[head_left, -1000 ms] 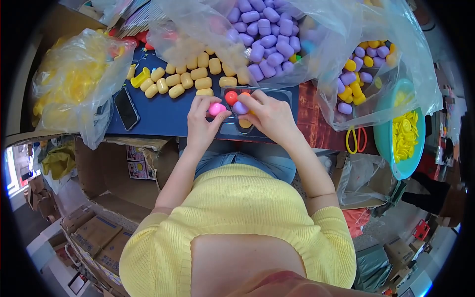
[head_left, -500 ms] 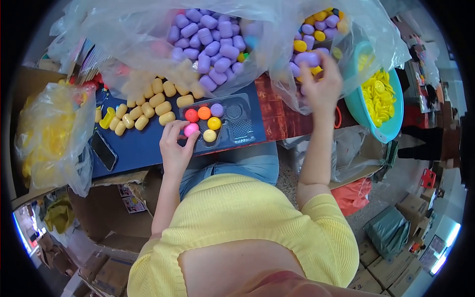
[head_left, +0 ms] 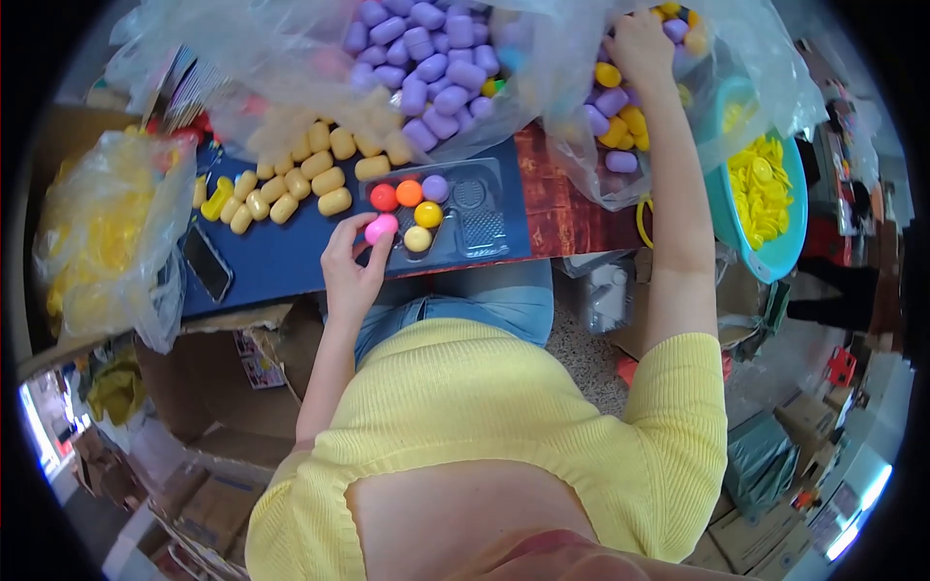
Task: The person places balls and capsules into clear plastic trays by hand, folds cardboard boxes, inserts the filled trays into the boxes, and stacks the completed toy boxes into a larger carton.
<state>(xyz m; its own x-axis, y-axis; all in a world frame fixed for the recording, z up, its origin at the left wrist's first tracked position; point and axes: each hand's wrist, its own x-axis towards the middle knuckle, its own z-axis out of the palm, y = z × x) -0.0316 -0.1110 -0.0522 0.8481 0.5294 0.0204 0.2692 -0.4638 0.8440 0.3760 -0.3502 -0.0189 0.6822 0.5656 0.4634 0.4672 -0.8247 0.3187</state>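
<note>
My left hand (head_left: 354, 259) is at the near left corner of a clear plastic tray (head_left: 484, 247), thumb and finger closed round a pink ball (head_left: 382, 229). Close by in the tray sit a red ball (head_left: 384, 198), an orange ball (head_left: 409, 194), a purple ball (head_left: 435, 188), a yellow ball (head_left: 427, 215) and a cream ball (head_left: 418, 240). My right hand (head_left: 642, 44) reaches into a clear bag (head_left: 572, 145) of purple capsules (head_left: 610, 101) and yellow pieces (head_left: 628, 124); its fingertips are hidden, so any hold is unclear.
Tan capsules (head_left: 327, 181) lie on the blue table cover (head_left: 262, 276) beside a phone (head_left: 206, 263). Behind the tray is a bag of purple capsules (head_left: 436, 68). A teal basin (head_left: 780, 254) of yellow pieces stands right; a bag of yellow pieces (head_left: 97, 242) is left.
My right hand has moved up and away, deeper into the bag; the purple capsule it held is no longer visible in it. My left hand keeps its place at the tray corner.
</note>
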